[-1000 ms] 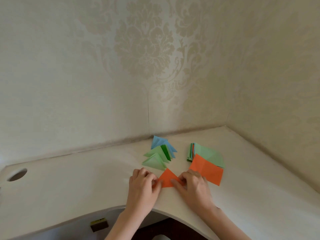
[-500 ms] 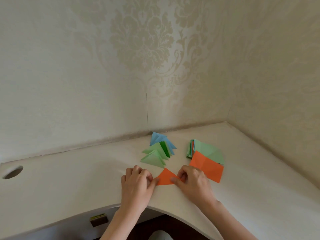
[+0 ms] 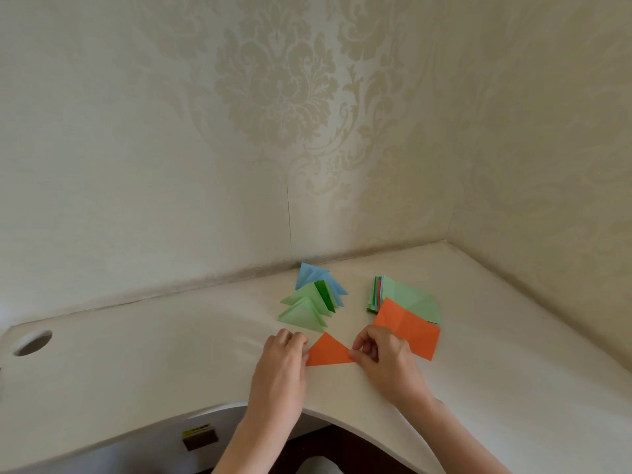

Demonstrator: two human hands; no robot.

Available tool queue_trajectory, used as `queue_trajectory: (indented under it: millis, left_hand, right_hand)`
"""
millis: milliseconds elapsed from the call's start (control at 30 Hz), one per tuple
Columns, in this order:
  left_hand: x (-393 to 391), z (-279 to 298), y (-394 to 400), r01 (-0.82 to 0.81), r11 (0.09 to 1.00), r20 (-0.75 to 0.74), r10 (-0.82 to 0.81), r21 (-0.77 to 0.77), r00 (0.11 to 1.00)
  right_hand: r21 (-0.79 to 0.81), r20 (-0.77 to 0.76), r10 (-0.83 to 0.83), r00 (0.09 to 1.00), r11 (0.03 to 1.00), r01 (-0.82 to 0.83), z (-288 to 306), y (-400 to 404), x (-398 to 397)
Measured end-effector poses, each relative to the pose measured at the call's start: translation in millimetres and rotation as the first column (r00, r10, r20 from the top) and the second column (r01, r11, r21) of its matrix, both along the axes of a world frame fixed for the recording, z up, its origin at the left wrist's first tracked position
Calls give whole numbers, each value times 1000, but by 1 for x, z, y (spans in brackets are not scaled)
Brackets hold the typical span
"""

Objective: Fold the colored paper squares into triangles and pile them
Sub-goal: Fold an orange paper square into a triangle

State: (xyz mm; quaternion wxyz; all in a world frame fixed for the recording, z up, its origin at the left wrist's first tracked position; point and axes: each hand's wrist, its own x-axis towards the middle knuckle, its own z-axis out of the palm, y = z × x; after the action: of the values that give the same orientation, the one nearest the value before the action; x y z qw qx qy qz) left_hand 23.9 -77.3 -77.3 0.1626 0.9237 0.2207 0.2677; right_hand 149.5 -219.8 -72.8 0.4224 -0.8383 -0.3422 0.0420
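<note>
An orange paper triangle [image 3: 327,352] lies flat on the white desk [image 3: 171,364] between my hands. My left hand [image 3: 281,367] has its fingers curled, and its thumb side presses the triangle's left corner. My right hand [image 3: 383,360] pinches the right corner between thumb and fingertips. Behind the triangle sits a pile of folded triangles [image 3: 313,302], light green in front, dark green and blue behind. To the right is a stack of unfolded squares [image 3: 407,297] with a light green sheet on top, and an orange square [image 3: 408,328] overlaps its front.
Patterned walls close the desk at the back and right, meeting in a corner. A round cable hole [image 3: 33,342] is at the desk's far left. The desk's front edge curves inward near my forearms, with a small dark block [image 3: 200,437] below it.
My hands have slid apart along the orange triangle's lower edge to its two corners, so more of the triangle shows. The view has tilted slightly.
</note>
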Motion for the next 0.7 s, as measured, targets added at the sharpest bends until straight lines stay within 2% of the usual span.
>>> queue_trajectory:
  millis: [133,267,400,500,567,633,700]
  left_hand:
    - [9,8,-17,-37,997,-63,33,-71,997]
    - [14,11,-12,-58,971,-102,35,-233,994]
    - [15,12,-9,14,930,-41,-31,-368,999]
    - [10,8,-7,39,934,2,-40,-356,999]
    - [6,6,-3,36,942,28,-28,-334,999]
    - [3,9,6,36,940,67,-14,-340,998]
    - [1,12,20,27,940,85,1,-339,996]
  right_hand:
    - [2,55,-4,998,1000,4,-2,2,-2]
    - [7,81,-3,997,1000,2,-3,2,-1]
    - [16,101,3,995,1000,-5,-7,2,-1]
    - [19,133,-3,991,1000,0,-6,0,-1]
    - [33,301,-55,952,998,47,-7,-3,0]
    - [23,490,-147,859,988,156,-6,-10,-2]
    - [-30,580,-210,787,960,278,-6,-17,-1]
